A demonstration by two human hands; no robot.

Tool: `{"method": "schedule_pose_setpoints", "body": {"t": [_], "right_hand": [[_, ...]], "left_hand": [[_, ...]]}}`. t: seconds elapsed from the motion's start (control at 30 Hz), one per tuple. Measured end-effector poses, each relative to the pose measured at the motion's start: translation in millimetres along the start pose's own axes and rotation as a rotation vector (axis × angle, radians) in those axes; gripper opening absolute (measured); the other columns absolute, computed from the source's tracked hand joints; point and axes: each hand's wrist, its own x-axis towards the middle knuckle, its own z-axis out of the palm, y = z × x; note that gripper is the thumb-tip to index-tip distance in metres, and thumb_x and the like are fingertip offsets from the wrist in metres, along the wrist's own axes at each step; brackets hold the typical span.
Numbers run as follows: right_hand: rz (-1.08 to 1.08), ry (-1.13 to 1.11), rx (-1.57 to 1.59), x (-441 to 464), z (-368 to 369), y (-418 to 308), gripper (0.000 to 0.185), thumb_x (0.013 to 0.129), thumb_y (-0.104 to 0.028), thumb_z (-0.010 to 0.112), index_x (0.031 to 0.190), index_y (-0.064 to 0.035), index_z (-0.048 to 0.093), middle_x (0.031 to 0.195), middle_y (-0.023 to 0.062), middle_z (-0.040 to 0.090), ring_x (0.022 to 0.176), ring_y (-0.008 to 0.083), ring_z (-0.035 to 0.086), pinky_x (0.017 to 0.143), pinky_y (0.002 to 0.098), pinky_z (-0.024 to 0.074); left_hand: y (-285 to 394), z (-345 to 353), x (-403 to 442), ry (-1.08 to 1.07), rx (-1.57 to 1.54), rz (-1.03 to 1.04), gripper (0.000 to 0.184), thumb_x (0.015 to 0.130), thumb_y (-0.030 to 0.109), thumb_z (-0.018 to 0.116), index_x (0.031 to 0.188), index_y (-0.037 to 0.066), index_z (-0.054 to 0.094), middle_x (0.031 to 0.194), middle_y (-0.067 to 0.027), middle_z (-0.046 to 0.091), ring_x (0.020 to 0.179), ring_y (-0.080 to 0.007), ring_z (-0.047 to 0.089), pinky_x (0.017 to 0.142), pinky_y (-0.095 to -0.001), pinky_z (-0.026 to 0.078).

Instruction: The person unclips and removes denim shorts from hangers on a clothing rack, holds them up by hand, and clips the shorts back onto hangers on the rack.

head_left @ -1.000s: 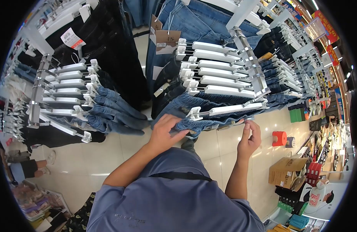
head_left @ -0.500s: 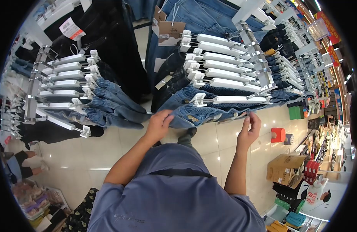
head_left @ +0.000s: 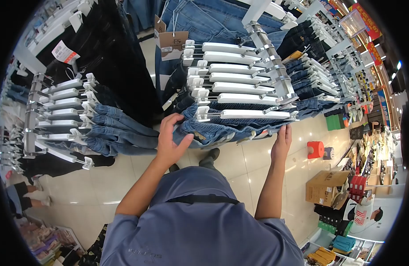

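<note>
The front pair of blue jeans, with a gathered elastic waist, hangs from a white clip hanger at the near end of a metal rail. My left hand rests at the jeans' left edge, its thumb apart from the fingers. At the right end of the waist, my right hand has its fingers stretched out against the denim. Neither hand shows a grip on the cloth. Behind the front pair, several more white hangers line the chrome rail.
Another rail of jeans stands on the left, below black trousers. Tagged blue jeans hang behind. Right of me are a red stool and a cardboard box on the tiled floor. A person is at the far right.
My left hand has spread from a closed pinch and moved slightly left and up. The right fingers have straightened against the jeans. The front hanger now sits nearer the others; the view has shifted.
</note>
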Motion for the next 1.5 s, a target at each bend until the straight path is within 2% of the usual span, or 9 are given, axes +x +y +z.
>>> {"method": "schedule_pose_setpoints", "body": {"t": [0.23, 0.37, 0.53, 0.77, 1.03, 1.17, 1.27, 1.4, 1.5], "right_hand": [[0.073, 0.026, 0.021, 21.4, -14.1, 25.6, 0.063, 0.101, -0.033, 0.058, 0.143, 0.0099, 0.039, 0.136, 0.0144, 0.052, 0.124, 0.0175, 0.048, 0.107, 0.0301, 0.0352], [0.083, -0.081, 0.185, 25.5, -13.2, 24.4, 0.073, 0.102, -0.034, 0.056, 0.151, 0.0096, 0.022, 0.139, 0.0143, 0.047, 0.123, 0.0175, 0.047, 0.107, 0.0308, 0.0356], [0.042, -0.143, 0.230, 34.6, -5.5, 9.8, 0.067, 0.103, -0.035, 0.054, 0.147, 0.0088, 0.030, 0.135, 0.0139, 0.050, 0.122, 0.0171, 0.047, 0.106, 0.0304, 0.0351], [-0.002, -0.110, 0.170, 26.8, 9.3, -7.8, 0.053, 0.104, -0.035, 0.052, 0.137, 0.0060, 0.043, 0.125, 0.0103, 0.055, 0.111, 0.0156, 0.052, 0.101, 0.0320, 0.0390], [0.015, 0.104, -0.083, -3.8, -13.4, 11.9, 0.048, 0.103, -0.038, 0.053, 0.130, 0.0007, 0.058, 0.123, 0.0097, 0.062, 0.110, 0.0185, 0.057, 0.098, 0.0358, 0.0433], [0.058, 0.129, -0.080, -21.0, -23.4, 26.5, 0.042, 0.101, -0.035, 0.056, 0.123, -0.0006, 0.062, 0.115, 0.0070, 0.065, 0.103, 0.0155, 0.058, 0.092, 0.0323, 0.0446], [0.066, 0.118, -0.096, -33.8, -9.9, 22.6, 0.041, 0.101, -0.034, 0.058, 0.122, 0.0001, 0.062, 0.112, 0.0068, 0.065, 0.101, 0.0148, 0.059, 0.091, 0.0313, 0.0449], [0.056, 0.059, -0.105, -43.4, 9.5, 13.6, 0.044, 0.100, -0.030, 0.061, 0.127, 0.0043, 0.058, 0.116, 0.0104, 0.064, 0.107, 0.0162, 0.058, 0.095, 0.0307, 0.0443], [0.022, 0.042, -0.134, -49.1, 18.0, 5.6, 0.042, 0.099, -0.026, 0.062, 0.127, 0.0056, 0.057, 0.118, 0.0123, 0.063, 0.106, 0.0157, 0.058, 0.095, 0.0293, 0.0445]], "left_hand": [[9.5, 8.4, 11.8, 0.006, -0.010, -0.109, 0.059, 0.080, 0.019, 0.077, 0.129, -0.001, 0.051, 0.110, -0.0138, 0.058, 0.100, -0.0261, 0.058, 0.091, -0.0362, 0.046], [15.9, -1.3, 24.7, 0.013, 0.144, 0.055, 0.055, 0.079, 0.030, 0.079, 0.119, 0.001, 0.055, 0.104, -0.0156, 0.058, 0.096, -0.0315, 0.057, 0.086, -0.0396, 0.046], [27.9, 2.8, 26.3, -0.174, -0.045, -0.194, 0.058, 0.082, 0.040, 0.075, 0.119, 0.000, 0.054, 0.109, -0.0179, 0.058, 0.101, -0.0358, 0.056, 0.088, -0.0413, 0.045], [35.9, -4.2, 20.6, -0.061, 0.058, 0.000, 0.055, 0.086, 0.034, 0.071, 0.126, 0.001, 0.054, 0.117, -0.0173, 0.059, 0.109, -0.0358, 0.056, 0.093, -0.0417, 0.045], [59.7, -140.9, -25.9, 0.506, 0.474, 0.280, 0.023, 0.085, 0.013, 0.066, 0.104, 0.001, 0.062, 0.100, -0.0155, 0.061, 0.093, -0.0291, 0.059, 0.087, -0.0387, 0.047], [44.2, -209.8, -36.0, 1.015, 0.748, -0.042, 0.040, 0.097, 0.018, 0.060, 0.128, -0.004, 0.046, 0.124, -0.0153, 0.054, 0.112, -0.0236, 0.054, 0.102, -0.0378, 0.040], [19.8, -242.5, -37.2, 1.037, -0.112, -0.447, 0.046, 0.096, 0.028, 0.065, 0.126, -0.003, 0.049, 0.116, -0.0116, 0.057, 0.107, -0.0202, 0.057, 0.093, -0.0330, 0.045], [23.5, -248.8, -30.2, 0.854, -0.385, -0.553, 0.028, 0.098, 0.029, 0.059, 0.108, 0.003, 0.057, 0.091, -0.0029, 0.058, 0.082, -0.0134, 0.055, 0.074, -0.0274, 0.043], [24.9, -253.3, -35.6, 0.725, -0.618, -0.428, 0.032, 0.098, 0.031, 0.060, 0.110, 0.003, 0.057, 0.091, -0.0033, 0.057, 0.079, -0.0133, 0.053, 0.071, -0.0286, 0.043]]}}
